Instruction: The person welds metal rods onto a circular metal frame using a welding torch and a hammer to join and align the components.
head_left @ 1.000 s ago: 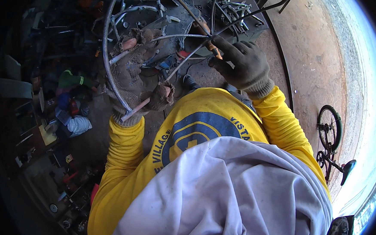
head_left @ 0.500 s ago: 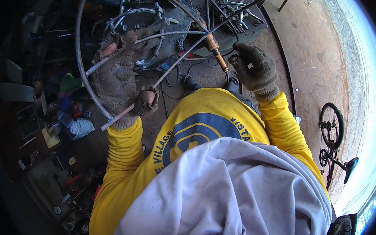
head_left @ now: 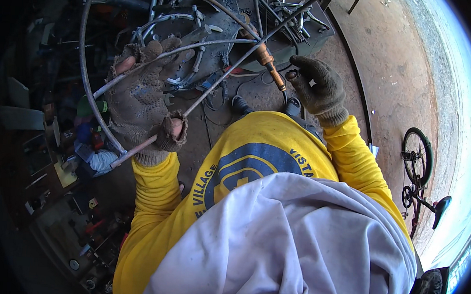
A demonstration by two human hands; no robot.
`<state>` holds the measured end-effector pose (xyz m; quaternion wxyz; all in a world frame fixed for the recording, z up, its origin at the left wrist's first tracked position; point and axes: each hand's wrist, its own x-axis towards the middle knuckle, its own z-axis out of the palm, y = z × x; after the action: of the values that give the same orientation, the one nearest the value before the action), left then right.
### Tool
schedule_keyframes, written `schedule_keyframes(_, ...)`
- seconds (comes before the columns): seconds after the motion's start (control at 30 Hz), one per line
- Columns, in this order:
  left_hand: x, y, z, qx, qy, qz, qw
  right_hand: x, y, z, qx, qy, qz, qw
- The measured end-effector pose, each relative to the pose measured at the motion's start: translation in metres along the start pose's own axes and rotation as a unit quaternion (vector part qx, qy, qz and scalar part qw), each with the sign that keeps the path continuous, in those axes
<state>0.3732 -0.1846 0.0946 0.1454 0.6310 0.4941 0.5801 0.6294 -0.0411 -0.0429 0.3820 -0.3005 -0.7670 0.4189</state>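
Diagonally, the longest straight rod of a metal rod frame runs from a bare end at the person's lower left, beside the left forearm, up to the far right, past the upper edge of view. The frame is in front of the person, over a cluttered workbench. Its curved rim sweeps down the left side, bowing outward, and meets that rod close to the lower end. A second rod, gently bent, climbs from the rim toward the right to the crossing, where further rods lead away from the person. The left hand, in a torn glove, supports the frame, half unfurled, with its bare thumb tip laid on the long rod and the second rod lying across the fingers. The right hand is gloved, loosely curled with a gap between thumb and fingers, and seems to hold nothing. Near it, a copper-coloured tool handle slants from upper left to lower right, its narrow end pointing toward the person's feet.
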Motion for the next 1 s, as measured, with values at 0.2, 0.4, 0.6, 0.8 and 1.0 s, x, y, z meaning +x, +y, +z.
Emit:
schedule_keyframes(0.2, 0.001, -0.003, 0.000, -0.010, 0.000, 0.016, 1.000, 0.002, 0.000, -0.002, -0.003, -0.012, 0.006, 1.000)
schedule_keyframes(0.4, 0.000, -0.003, 0.000, -0.033, 0.030, -0.022, 0.999, 0.003, 0.000, -0.003, -0.014, -0.024, 0.016, 0.999)
schedule_keyframes(0.6, 0.001, -0.004, 0.001, -0.041, 0.038, -0.020, 0.998, 0.004, 0.003, -0.001, 0.006, -0.032, 0.037, 0.999)
schedule_keyframes(0.8, 0.001, -0.008, -0.003, -0.027, 0.027, -0.015, 0.999, 0.004, 0.006, 0.002, 0.004, -0.026, 0.044, 0.999)
schedule_keyframes(1.0, 0.003, -0.009, -0.002, -0.016, 0.029, -0.030, 0.999, 0.004, 0.010, 0.003, -0.009, -0.035, 0.051, 0.998)
